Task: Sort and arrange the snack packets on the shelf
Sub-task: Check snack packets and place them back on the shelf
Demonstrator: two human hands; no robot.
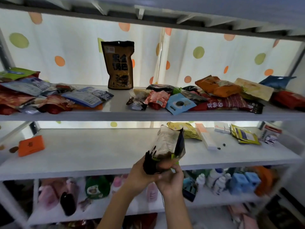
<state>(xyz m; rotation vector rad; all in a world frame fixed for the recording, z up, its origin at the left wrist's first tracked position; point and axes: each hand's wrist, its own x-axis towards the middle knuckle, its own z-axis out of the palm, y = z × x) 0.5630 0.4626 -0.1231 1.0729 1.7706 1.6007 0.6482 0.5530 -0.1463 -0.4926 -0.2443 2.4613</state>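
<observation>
Black-and-grey snack packet [168, 144] stands tilted in front of the middle shelf [99, 154], its lower end grasped by both hands: left hand [140, 177] curls around its dark bottom, right hand [171, 179] pinches the green edge. Above that shelf, a brown pouch [119, 65] stands upright between two heaps of packets [206, 98].

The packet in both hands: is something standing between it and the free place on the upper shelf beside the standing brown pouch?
Nothing visible does. The packet sits below the bare stretch of the upper shelf, right of the brown pouch.
</observation>
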